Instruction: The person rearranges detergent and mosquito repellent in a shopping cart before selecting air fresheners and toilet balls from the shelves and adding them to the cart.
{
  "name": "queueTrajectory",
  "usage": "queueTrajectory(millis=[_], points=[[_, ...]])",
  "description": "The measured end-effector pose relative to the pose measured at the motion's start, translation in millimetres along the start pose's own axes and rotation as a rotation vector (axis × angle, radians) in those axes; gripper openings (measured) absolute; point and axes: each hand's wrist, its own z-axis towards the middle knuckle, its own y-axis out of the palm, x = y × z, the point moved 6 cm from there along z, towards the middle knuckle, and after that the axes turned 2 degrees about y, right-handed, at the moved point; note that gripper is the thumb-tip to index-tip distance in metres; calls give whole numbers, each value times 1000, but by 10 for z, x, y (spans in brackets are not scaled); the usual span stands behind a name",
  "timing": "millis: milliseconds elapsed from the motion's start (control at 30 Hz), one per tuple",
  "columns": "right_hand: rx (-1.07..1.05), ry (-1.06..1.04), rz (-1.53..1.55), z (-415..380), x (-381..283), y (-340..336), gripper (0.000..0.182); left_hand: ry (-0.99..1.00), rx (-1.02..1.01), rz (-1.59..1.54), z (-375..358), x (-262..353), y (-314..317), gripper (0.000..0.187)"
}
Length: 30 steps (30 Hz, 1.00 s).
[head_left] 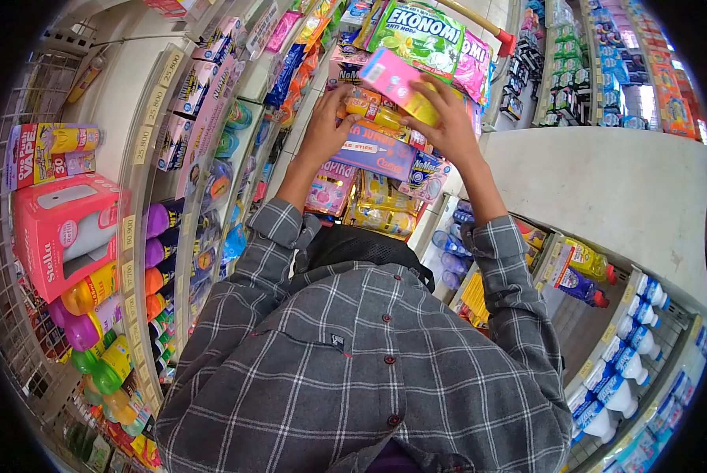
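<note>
My right hand [446, 118] has its fingers wrapped round the side of a pink and yellow box [397, 79], which it holds tilted above a heap of packets. My left hand [326, 130] is at the left of the heap, its fingers around the end of an orange and yellow pack [375, 109]. Beneath both hands lies a blue and purple box [377, 151]. Pink packs [330, 189] and yellow packs [383, 206] lie nearer my body. A green EKONOMI packet [418, 38] is beyond the hands, beside a pink packet [471, 67].
Shelves of bottles and boxes with a price rail [150, 118] run along the left, with a red Stella box [68, 229] at far left. At right are a white surface [590, 181] and a rack of white and blue bottles [629, 363]. A red-tipped yellow handle [479, 22] is at the top.
</note>
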Motion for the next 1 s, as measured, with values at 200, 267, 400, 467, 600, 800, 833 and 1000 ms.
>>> queueTrajectory(millis=[200, 267, 400, 467, 600, 800, 833, 1000], points=[[-78, -124, -296, 96, -102, 402, 56, -128, 106, -199, -25, -104, 31, 69], [-51, -128, -329, 52, -71, 445, 56, -130, 198, -77, -61, -80, 7, 72], [-40, -125, -342, 18, -51, 446, 60, -209, 148, -1, -74, -114, 6, 83], [74, -119, -298, -41, -26, 305, 58, -104, 170, 118, -69, 16, -43, 88], [391, 186, -185, -367, 276, -48, 49, 137, 108, 370, -24, 299, -65, 88], [614, 458, 31, -861, 896, 130, 47, 327, -162, 559, 105, 411, 352, 62], [582, 444, -11, -864, 950, 177, 47, 339, -187, 558, 119, 416, 418, 61], [420, 514, -42, -895, 1118, 300, 51, 348, -213, 619, 168, 443, 485, 62]])
